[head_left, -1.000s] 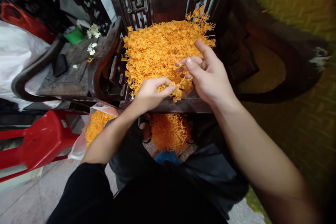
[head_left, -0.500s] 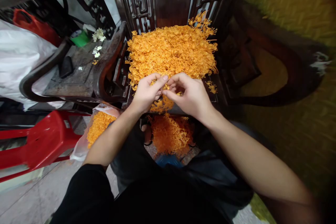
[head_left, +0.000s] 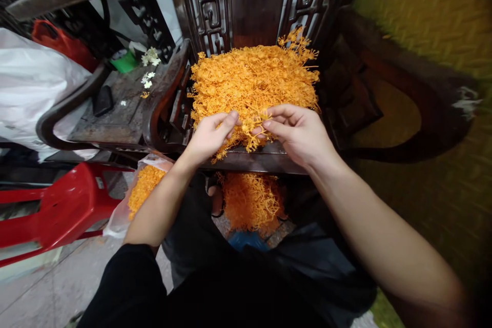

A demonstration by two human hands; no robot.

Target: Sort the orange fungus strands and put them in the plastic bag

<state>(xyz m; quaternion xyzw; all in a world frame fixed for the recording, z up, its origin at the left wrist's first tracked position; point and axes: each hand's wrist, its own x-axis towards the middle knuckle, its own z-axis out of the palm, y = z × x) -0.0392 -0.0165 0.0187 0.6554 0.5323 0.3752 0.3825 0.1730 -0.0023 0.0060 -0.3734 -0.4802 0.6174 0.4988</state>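
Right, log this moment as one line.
left hand: at orange sprig | right hand: pinching orange sprig | orange pile: on dark wooden chair

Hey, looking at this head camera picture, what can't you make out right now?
All in the head view:
Left hand: its thumb hides most fingertips, so whether it grips the orange sprig is unclear.
Wooden seat: mostly covered by the orange pile.
Blue thing below: mostly hidden by orange strands and dark clothing.
Red plastic chair: cut off by the left edge.
Yellow surface at right: blurred.

Red plastic chair [head_left: 73, 206], green roll [head_left: 125, 64], red bag [head_left: 71, 47]
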